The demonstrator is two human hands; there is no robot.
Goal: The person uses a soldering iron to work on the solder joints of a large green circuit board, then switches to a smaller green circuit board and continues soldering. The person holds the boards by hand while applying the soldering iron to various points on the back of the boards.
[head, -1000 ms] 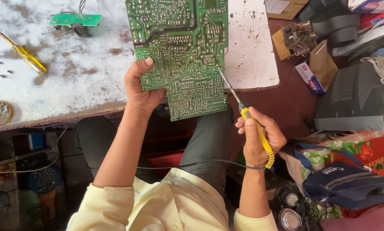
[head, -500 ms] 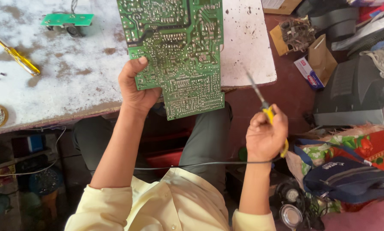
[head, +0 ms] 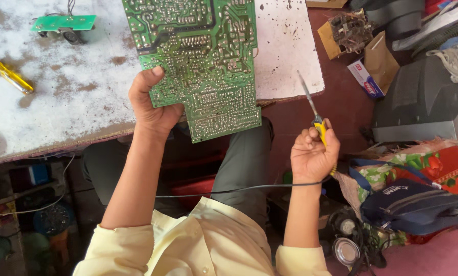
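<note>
White and stained, the worktable (head: 60,112) fills the upper left of the view. A large green circuit board (head: 198,56) is over its near edge, solder side up, with its lower corner past the table and above the person's lap. The left hand (head: 152,105) grips this board at its left lower edge, thumb on top. The right hand (head: 310,156) is closed around a yellow-handled soldering iron (head: 316,120), tip pointing up, to the right of the board and not touching it. A small green board (head: 64,23) and a yellow screwdriver (head: 9,75) lie on the table.
</note>
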